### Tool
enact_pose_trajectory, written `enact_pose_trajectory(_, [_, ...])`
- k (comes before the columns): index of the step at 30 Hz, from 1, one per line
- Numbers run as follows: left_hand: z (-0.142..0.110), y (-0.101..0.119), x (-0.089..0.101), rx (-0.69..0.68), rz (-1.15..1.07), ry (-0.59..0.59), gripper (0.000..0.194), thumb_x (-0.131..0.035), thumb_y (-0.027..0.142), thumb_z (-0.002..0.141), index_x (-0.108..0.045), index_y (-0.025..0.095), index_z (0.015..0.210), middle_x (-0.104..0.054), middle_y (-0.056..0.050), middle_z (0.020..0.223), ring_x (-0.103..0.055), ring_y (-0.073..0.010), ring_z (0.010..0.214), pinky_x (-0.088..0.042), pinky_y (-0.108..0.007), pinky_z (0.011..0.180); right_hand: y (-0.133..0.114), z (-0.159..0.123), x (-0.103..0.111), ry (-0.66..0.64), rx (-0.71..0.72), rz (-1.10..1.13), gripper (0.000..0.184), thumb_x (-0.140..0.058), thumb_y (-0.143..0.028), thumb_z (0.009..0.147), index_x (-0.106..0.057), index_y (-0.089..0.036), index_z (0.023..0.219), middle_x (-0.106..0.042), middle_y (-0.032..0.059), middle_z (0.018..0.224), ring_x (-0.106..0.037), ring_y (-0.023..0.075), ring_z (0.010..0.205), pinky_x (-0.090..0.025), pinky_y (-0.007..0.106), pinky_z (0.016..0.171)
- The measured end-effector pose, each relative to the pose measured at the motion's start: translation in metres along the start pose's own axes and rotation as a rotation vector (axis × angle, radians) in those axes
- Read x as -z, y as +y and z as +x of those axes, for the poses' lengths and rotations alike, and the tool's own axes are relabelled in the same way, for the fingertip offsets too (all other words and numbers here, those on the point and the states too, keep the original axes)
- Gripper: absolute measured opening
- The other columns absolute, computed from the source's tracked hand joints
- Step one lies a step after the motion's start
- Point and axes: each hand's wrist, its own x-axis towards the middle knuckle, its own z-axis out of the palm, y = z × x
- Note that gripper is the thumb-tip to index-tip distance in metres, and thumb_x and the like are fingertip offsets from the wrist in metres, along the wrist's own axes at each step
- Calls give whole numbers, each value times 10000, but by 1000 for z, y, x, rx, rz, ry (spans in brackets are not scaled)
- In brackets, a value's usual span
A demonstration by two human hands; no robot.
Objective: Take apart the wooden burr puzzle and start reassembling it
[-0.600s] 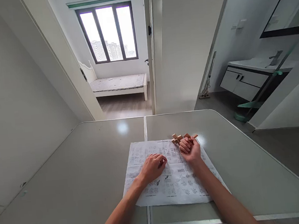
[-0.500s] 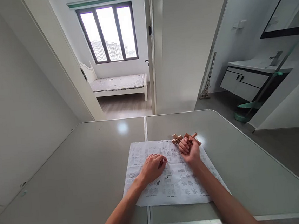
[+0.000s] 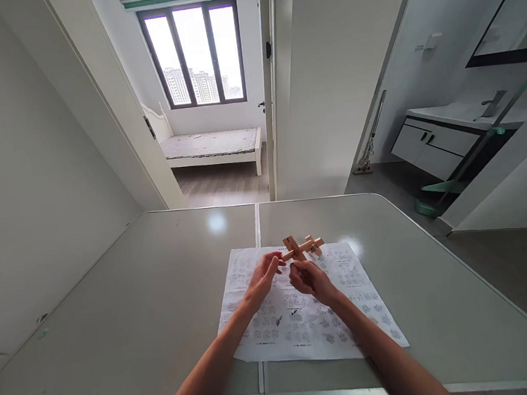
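A small wooden interlocking puzzle [image 3: 306,246], shaped somewhat like a plane, is held up over the far edge of a printed sheet. It has a long bar, a flat plate crossing it, and shorter blocks at the right end. My right hand [image 3: 313,279] is closed on the lower end of the flat plate, fingers curled. My left hand [image 3: 266,273] has its thumb and fingertips at the bar's left end, pinching it. Beneath both hands lies the creased paper sheet [image 3: 305,339], covered in small line diagrams and text.
The grey table [image 3: 162,306] has a metal seam down its middle and a raised pale rim. Beyond it are a doorway with a bed [image 3: 214,143], a white door panel [image 3: 323,92], and a washroom cabinet [image 3: 435,143] at the right. A mop [image 3: 372,134] leans by that opening.
My right hand has brought the wooden puzzle leftward and turned it, so its blocks now point right. My left hand has risen from over the sheet to the bar's end.
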Motion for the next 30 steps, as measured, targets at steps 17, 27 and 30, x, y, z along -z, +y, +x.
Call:
enact_pose_trajectory(17, [-9, 9, 0, 47, -380, -413, 789, -847, 652, 730, -681, 193, 1349, -683, -158, 1344, -606, -356, 1304, -424, -499, 1149, 0, -9, 12, -527, -270, 220, 504, -492, -478, 954, -421, -217, 529, -301, -68, 360, -210, 66, 323, -218, 215, 386])
enact_pose_trajectory(27, [-8, 4, -1, 23, -365, -311, 864, -925, 585, 653, -633, 195, 1366, -710, -154, 1267, -666, -335, 1205, -489, -455, 1064, 2, -8, 16, -458, -300, 197, 511, -498, -537, 982, -446, -208, 595, -315, -84, 414, -203, 58, 352, -241, 204, 404])
enact_pose_trajectory(30, [-8, 1, 0, 15, -312, -236, 873, -930, 594, 636, -640, 192, 1354, -708, -155, 1270, -660, -336, 1203, -489, -453, 1061, 2, -6, 16, -439, -296, 213, 512, -501, -545, 984, -430, -212, 602, -300, -92, 418, -182, 58, 352, -228, 203, 397])
